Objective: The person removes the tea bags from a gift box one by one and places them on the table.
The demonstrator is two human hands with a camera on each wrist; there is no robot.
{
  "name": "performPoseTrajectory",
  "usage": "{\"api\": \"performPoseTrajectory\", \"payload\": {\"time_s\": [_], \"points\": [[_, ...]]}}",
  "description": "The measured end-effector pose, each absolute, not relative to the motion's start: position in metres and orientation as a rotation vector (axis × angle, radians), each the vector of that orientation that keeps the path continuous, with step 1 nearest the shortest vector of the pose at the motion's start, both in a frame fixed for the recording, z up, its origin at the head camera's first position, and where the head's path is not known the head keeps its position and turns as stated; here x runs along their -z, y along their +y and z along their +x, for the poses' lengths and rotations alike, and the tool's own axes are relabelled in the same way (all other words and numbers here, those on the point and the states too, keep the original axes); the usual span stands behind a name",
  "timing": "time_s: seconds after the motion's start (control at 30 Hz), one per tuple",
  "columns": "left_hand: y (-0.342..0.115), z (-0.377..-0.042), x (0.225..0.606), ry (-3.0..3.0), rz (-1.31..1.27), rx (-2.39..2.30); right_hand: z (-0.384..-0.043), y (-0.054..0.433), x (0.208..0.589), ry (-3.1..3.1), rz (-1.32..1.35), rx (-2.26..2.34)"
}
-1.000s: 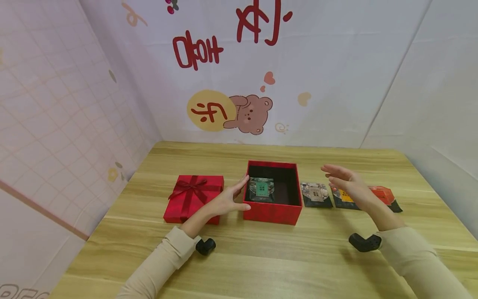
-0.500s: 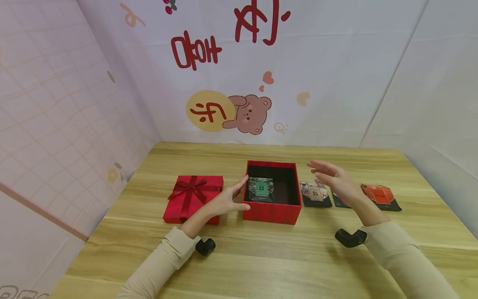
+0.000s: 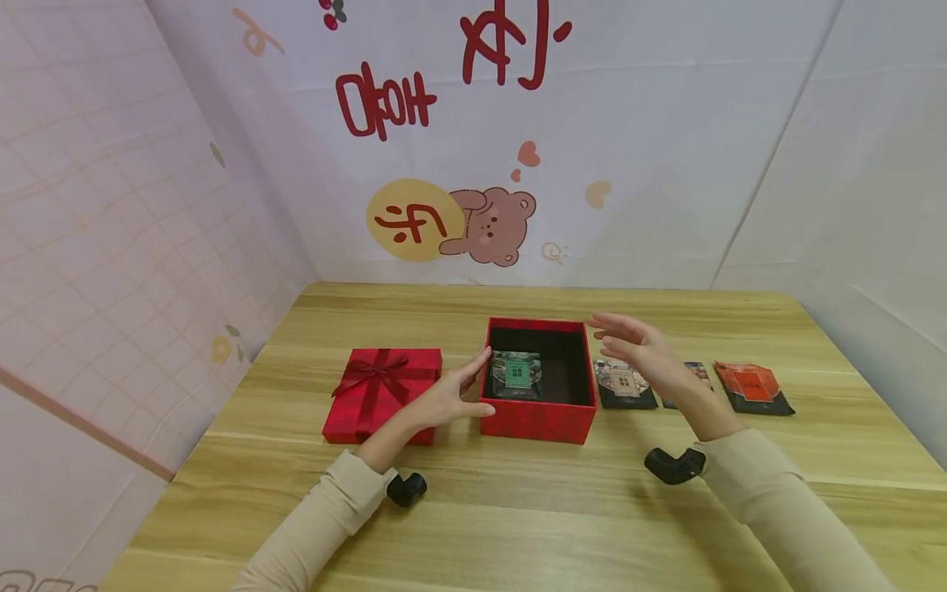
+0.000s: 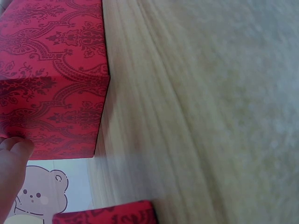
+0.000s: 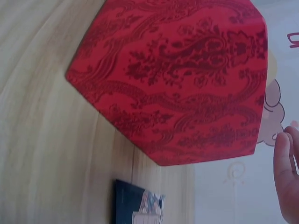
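Note:
A red patterned gift box point(image 3: 538, 423) stands uncovered on the table, its inside black. A packet with a green label point(image 3: 516, 375) lies in the left of it. My left hand point(image 3: 447, 397) touches the box's left side with fingers fairly straight and the thumb near the front left corner. In the left wrist view, fingertips point(image 4: 21, 148) rest against the patterned box wall. Just right of the box, my right hand point(image 3: 642, 355) hovers with loosely bent fingers, holding nothing. Beneath it lies a packet with a beige label point(image 3: 625, 385).
Left of the box is its red lid point(image 3: 381, 395) with a dark red ribbon bow. A red-orange packet point(image 3: 753, 389) lies at the right; a blue-patterned packet point(image 3: 699, 375) is partly hidden by my right wrist. A printed cloth point(image 3: 629, 123) hangs behind the table point(image 3: 518, 510).
My right hand has moved left from above the right-hand packets to beside the box, uncovering the red-orange packet. The left hand stays at the box.

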State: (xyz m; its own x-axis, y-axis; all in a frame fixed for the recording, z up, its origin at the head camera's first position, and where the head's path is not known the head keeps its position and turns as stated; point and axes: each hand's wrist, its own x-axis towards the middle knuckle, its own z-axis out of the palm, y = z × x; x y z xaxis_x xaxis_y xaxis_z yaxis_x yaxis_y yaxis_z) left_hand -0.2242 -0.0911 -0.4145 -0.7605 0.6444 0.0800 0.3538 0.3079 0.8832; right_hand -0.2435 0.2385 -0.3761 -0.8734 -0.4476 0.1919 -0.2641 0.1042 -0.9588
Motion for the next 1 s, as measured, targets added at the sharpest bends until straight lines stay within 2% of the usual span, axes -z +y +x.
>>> {"api": "performPoseTrajectory", "payload": {"time_s": [0.63, 1.0], "points": [[-0.090, -0.224, 0.415, 2.271, 0.910, -1.454, -0.247, 0.194, 0.374, 2.305, -0.719, 1.723], [-0.090, -0.222, 0.415, 2.261, 0.891, -1.464, -0.247, 0.163, 0.379, 2.738, -0.783, 1.288]]}}
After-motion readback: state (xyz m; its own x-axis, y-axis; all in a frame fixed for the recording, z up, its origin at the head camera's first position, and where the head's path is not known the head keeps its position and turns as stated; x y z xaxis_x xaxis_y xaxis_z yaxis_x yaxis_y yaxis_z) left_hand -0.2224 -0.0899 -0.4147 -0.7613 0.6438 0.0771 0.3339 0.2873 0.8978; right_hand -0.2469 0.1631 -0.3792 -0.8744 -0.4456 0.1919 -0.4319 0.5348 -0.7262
